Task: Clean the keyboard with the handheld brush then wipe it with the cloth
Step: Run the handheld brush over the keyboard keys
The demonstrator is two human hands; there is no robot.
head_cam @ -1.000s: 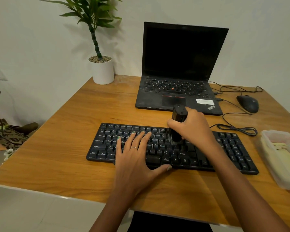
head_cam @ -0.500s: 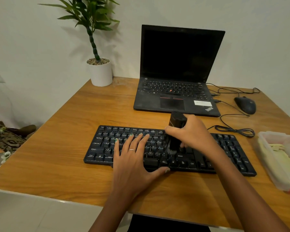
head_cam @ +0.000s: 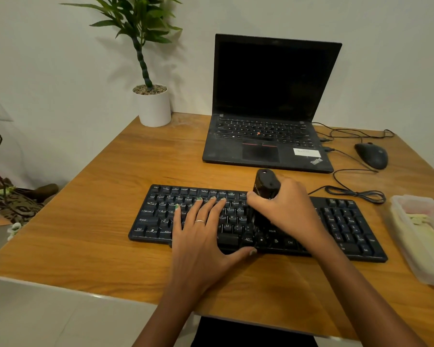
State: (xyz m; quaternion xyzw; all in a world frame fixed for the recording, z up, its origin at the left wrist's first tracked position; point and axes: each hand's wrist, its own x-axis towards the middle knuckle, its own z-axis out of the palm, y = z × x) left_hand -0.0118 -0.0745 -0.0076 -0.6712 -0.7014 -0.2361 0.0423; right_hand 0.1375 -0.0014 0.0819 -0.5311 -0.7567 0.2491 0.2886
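A black keyboard (head_cam: 343,221) lies across the wooden desk (head_cam: 110,234) in front of me. My left hand (head_cam: 203,236) lies flat on its left-centre keys, fingers spread and straight, thumb at the front edge. My right hand (head_cam: 288,211) grips a black handheld brush (head_cam: 264,186) upright, its bristle end down on the lower keys near the middle. A pale cloth (head_cam: 421,224) lies inside a clear plastic container (head_cam: 411,249) at the desk's right edge.
An open black laptop (head_cam: 268,146) stands behind the keyboard. A black mouse (head_cam: 371,155) and coiled cables (head_cam: 356,194) lie at the back right. A white pot with a plant (head_cam: 154,108) stands at the back left by the wall.
The brush and my right hand have moved down the keys toward the keyboard's front edge. My left hand has stayed flat on the keys.
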